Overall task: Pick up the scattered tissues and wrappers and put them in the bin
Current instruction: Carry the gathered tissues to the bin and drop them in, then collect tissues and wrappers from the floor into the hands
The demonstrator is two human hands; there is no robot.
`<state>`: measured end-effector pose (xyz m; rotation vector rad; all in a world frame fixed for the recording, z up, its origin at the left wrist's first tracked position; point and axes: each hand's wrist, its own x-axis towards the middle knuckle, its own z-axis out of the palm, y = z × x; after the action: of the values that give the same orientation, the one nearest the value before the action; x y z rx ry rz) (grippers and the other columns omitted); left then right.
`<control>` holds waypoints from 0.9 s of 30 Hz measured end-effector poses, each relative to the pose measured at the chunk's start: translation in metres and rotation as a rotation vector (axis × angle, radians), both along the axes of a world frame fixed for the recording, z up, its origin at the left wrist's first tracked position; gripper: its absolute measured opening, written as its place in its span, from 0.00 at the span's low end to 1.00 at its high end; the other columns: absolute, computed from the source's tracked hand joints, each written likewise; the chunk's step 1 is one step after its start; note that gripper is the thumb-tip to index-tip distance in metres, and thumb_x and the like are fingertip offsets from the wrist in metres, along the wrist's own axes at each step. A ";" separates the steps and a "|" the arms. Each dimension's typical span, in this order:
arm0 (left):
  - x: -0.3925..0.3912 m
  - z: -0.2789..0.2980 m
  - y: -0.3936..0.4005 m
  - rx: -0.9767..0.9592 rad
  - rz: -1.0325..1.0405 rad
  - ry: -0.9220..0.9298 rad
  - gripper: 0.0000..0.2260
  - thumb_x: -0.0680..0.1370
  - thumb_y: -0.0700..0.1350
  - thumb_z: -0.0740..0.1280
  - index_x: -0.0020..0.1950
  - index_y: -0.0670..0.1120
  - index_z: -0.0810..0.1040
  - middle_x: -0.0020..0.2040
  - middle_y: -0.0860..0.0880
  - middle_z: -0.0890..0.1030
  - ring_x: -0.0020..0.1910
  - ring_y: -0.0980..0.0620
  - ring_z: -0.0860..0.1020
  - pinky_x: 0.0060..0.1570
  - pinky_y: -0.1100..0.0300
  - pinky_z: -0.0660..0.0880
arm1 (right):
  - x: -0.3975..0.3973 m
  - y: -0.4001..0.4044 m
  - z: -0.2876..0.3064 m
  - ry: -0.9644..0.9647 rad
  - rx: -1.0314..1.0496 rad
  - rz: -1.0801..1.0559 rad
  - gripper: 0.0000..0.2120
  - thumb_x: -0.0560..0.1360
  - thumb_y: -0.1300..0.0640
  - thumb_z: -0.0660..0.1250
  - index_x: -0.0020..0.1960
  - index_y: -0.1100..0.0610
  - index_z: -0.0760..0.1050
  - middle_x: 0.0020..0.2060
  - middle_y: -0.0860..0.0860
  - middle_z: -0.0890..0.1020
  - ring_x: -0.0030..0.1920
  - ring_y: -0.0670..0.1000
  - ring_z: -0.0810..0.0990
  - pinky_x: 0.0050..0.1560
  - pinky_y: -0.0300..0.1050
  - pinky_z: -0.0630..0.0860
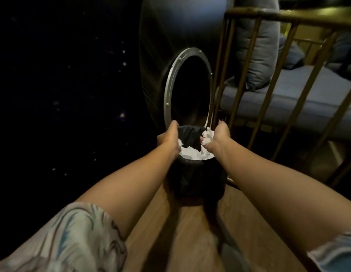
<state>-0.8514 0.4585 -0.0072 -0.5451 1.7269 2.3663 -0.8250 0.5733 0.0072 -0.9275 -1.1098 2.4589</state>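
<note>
Both hands over bin (pixel 194 179): right hand (pixel 217 137) clutches tissue (pixel 207 137), left hand (pixel 168 138) grips rim. Drop step; next, let go.

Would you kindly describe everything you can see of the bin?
The bin is small, round and dark, lined with a black bag whose folds show inside the far wall. It stands upright on the wooden floor, in front of a round metal-rimmed opening and beside a brass-coloured railing. Crumpled white tissues lie near its top. The left hand is at its left rim; the right hand grips more tissue over the right rim.
</note>
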 end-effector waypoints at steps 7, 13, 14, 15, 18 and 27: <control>-0.017 -0.007 0.041 -0.072 -0.216 -0.050 0.38 0.69 0.35 0.61 0.78 0.51 0.55 0.66 0.46 0.73 0.57 0.42 0.78 0.57 0.50 0.77 | -0.004 0.023 -0.015 0.015 -0.078 0.158 0.23 0.80 0.46 0.50 0.52 0.62 0.75 0.49 0.63 0.81 0.51 0.61 0.78 0.64 0.58 0.68; 0.001 -0.040 0.036 -0.199 -0.027 0.177 0.27 0.73 0.31 0.68 0.70 0.47 0.70 0.62 0.41 0.77 0.58 0.39 0.78 0.59 0.49 0.77 | 0.021 0.037 -0.045 0.028 0.115 0.188 0.19 0.80 0.61 0.56 0.70 0.60 0.67 0.68 0.58 0.71 0.68 0.61 0.69 0.68 0.64 0.66; 0.004 -0.046 0.033 -0.202 -0.015 0.186 0.24 0.72 0.32 0.70 0.66 0.48 0.74 0.60 0.40 0.78 0.56 0.39 0.79 0.57 0.48 0.78 | 0.029 0.037 -0.048 0.025 0.207 0.185 0.18 0.80 0.63 0.55 0.70 0.58 0.67 0.67 0.57 0.72 0.67 0.59 0.70 0.67 0.61 0.69; 0.010 -0.050 0.028 -0.213 -0.003 0.179 0.20 0.72 0.33 0.72 0.61 0.49 0.77 0.58 0.41 0.80 0.54 0.40 0.80 0.57 0.49 0.79 | 0.038 0.037 -0.053 0.039 0.293 0.192 0.18 0.80 0.63 0.55 0.69 0.57 0.68 0.64 0.57 0.74 0.64 0.57 0.73 0.65 0.58 0.72; 0.039 -0.060 0.015 -0.230 0.006 0.205 0.13 0.74 0.34 0.70 0.53 0.49 0.78 0.50 0.42 0.82 0.43 0.46 0.81 0.45 0.56 0.81 | 0.067 0.031 -0.067 0.079 0.407 0.318 0.15 0.81 0.64 0.53 0.64 0.57 0.72 0.56 0.60 0.79 0.54 0.56 0.80 0.52 0.49 0.80; 0.157 -0.081 -0.075 -0.424 -0.003 0.024 0.08 0.80 0.41 0.65 0.58 0.48 0.77 0.47 0.50 0.80 0.36 0.57 0.77 0.32 0.64 0.67 | 0.117 -0.055 -0.102 0.063 0.624 0.779 0.10 0.82 0.57 0.57 0.58 0.55 0.75 0.47 0.55 0.81 0.38 0.48 0.78 0.33 0.39 0.70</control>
<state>-0.6946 0.3837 -0.0886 -0.5686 2.2511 2.0112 -0.7084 0.5181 -0.0950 -0.2308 -2.3548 2.3159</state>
